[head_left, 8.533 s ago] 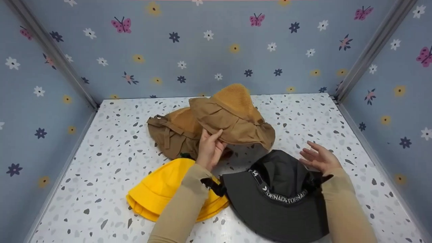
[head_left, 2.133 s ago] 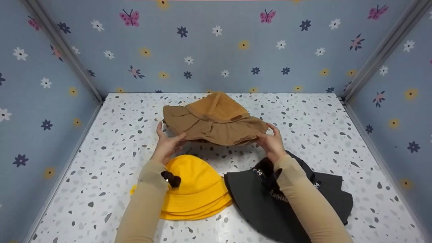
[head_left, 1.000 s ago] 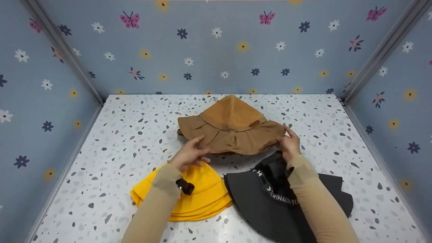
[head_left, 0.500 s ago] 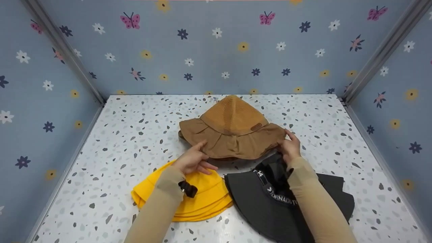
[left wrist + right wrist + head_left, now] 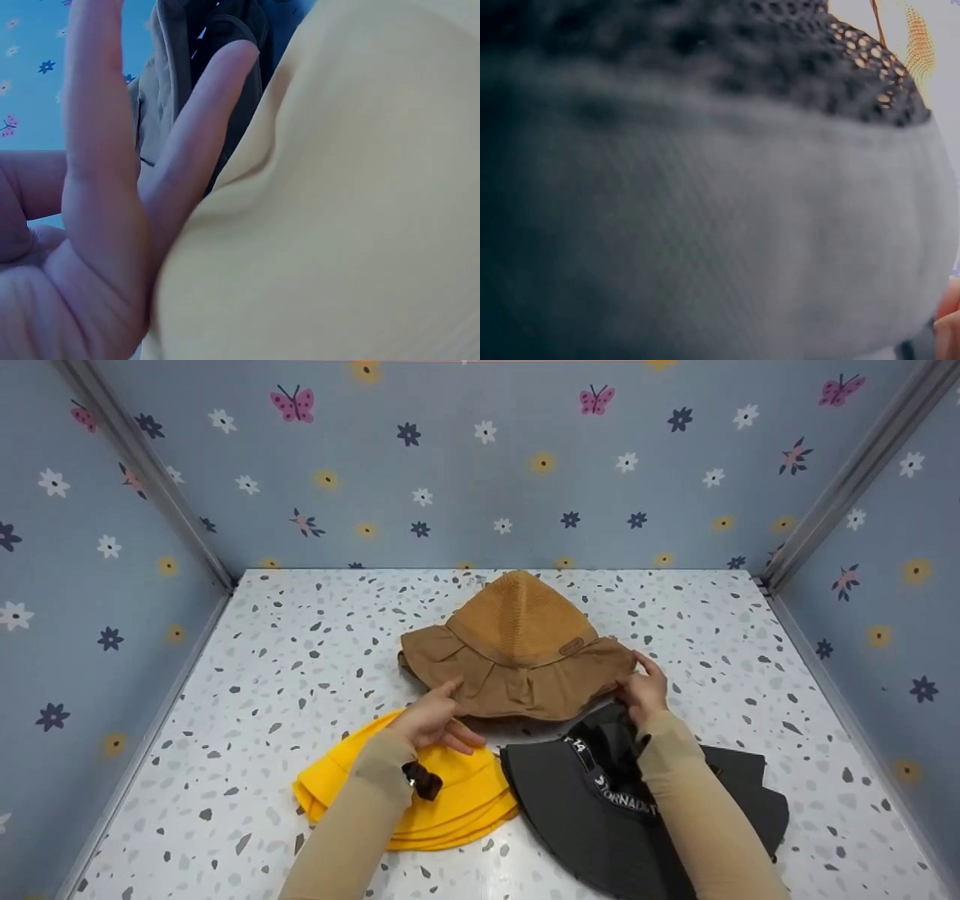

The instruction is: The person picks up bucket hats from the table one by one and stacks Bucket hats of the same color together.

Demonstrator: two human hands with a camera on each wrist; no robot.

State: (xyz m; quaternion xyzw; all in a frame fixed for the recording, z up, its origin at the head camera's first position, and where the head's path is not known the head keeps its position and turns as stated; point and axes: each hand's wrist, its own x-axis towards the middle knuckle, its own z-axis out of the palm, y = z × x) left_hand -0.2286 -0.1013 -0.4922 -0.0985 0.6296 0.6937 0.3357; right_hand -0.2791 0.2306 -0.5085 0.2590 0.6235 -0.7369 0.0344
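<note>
A brown sun hat (image 5: pixel 517 682) with a ribbed orange-tan crown and pleated brim sits at the middle back; a second brim edge shows under its left side. My right hand (image 5: pixel 645 686) pinches the brim's right edge between thumb and fingers. My left hand (image 5: pixel 435 724) lays its thumb on the front-left brim, its other fingers stretched loosely over the yellow hats. In the left wrist view, two fingers (image 5: pixel 101 150) stand straight and spread before the brown brim. Dark fabric (image 5: pixel 727 225) fills most of the right wrist view, with fingertips at the lower right corner.
Several yellow bucket hats (image 5: pixel 465 802) lie nested at the front left. Black wide-brimmed hats (image 5: pixel 577 817) with white lettering overlap at the front right, partly under my right forearm. Blue flowered walls (image 5: pixel 480 495) enclose the speckled white table (image 5: pixel 262 690) on three sides.
Since the earliest frame, the two brown hats have come together into one stack. Over the last second it slid slightly toward me, both hands following; earlier, both hands held its brim further back.
</note>
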